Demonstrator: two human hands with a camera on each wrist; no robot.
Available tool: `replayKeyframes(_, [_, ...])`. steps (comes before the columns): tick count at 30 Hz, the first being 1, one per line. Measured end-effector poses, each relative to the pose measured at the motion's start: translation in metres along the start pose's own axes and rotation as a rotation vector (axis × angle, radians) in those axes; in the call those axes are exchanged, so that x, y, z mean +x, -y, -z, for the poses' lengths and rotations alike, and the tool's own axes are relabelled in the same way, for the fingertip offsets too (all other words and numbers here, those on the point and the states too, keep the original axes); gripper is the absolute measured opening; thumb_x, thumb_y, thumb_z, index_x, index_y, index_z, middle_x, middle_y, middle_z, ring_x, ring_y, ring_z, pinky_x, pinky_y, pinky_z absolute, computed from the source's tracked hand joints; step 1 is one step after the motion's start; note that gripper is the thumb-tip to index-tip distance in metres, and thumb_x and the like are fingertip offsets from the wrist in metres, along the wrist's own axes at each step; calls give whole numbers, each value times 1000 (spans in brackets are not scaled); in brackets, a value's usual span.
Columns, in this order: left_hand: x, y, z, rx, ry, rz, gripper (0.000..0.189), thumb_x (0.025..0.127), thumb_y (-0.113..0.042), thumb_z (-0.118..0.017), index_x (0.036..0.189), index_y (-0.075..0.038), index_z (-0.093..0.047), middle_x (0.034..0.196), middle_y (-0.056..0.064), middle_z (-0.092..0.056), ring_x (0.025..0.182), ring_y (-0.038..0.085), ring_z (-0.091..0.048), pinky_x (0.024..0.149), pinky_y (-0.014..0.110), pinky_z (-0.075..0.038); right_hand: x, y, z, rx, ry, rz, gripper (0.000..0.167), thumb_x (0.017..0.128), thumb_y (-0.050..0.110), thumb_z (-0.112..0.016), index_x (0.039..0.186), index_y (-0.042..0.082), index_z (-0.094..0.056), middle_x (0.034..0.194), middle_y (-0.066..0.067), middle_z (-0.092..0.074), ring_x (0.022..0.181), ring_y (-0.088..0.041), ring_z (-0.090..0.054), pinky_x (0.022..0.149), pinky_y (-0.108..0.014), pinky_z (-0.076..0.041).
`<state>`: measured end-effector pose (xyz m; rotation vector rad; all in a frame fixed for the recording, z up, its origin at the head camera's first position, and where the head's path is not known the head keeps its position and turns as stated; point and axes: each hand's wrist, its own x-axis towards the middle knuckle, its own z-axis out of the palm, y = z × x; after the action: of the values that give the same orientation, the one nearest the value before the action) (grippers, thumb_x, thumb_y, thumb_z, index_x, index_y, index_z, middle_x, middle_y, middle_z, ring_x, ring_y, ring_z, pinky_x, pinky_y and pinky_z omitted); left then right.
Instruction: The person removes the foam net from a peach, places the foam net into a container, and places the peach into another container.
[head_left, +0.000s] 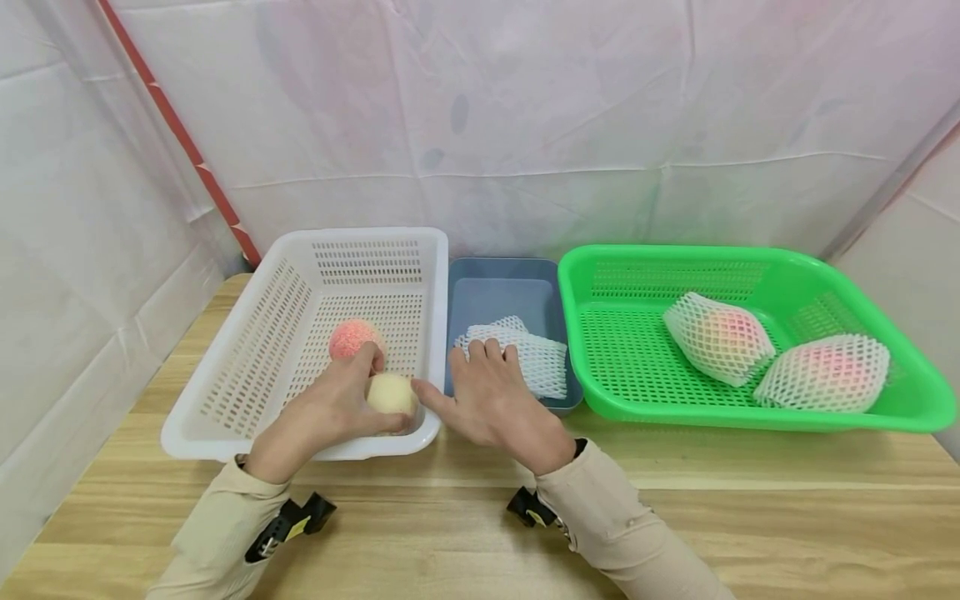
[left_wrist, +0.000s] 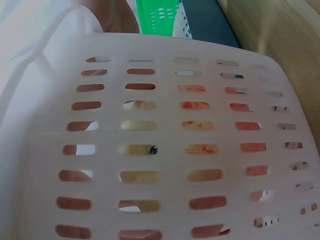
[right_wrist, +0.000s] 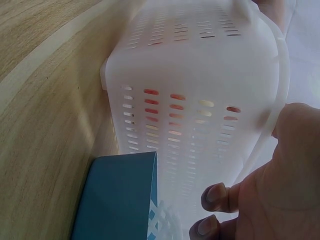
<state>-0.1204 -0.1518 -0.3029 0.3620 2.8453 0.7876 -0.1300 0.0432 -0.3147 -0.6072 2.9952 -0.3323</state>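
Observation:
My left hand (head_left: 326, 408) reaches into the white basket (head_left: 213, 367) and grips a pale yellow, peach-like fruit (head_left: 392, 393) between thumb and fingers, close to the front right corner. Just beyond it lies a pinkish-red fruit (head_left: 352, 337). Through the basket's slots the left wrist view gives only parts of the yellow fruit (left_wrist: 139, 176). Over the blue-grey tray (head_left: 502, 292) is my right hand (head_left: 491, 400), its thumb at the basket's rim and its fingers above white foam nets (head_left: 546, 358). Whether those fingertips touch the nets I cannot tell.
To the right stands a green basket (head_left: 615, 404) with two fruits in foam nets, one netted fruit (head_left: 720, 333) left of the other (head_left: 828, 375). All the containers sit side by side on a wooden table (head_left: 420, 533), before a pale sheet (head_left: 525, 125).

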Motion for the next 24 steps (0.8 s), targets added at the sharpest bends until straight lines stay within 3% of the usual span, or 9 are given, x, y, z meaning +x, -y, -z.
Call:
replayKeyframes(12, [1,-1,0,36,54,79,71,70,-43,-81,113,-1,-43,81,8,-54,66,20,-53,56,32,-41,0,0,0,21,3,-7,69,93,67,-30,108,6,-58,107,-15,-55,98,-30,-44,91,-49,-32])
replayKeyframes(24, [2,2,-1,54,95,99,77,76,-40,-77,124,6,-39,82,10,-54,70,21,-54,59,33,-44,0,0,1,11,12,0,73,94,68,-28,114,4,-58,109,-15,-56,100,-30,-48,90,-49,-34])
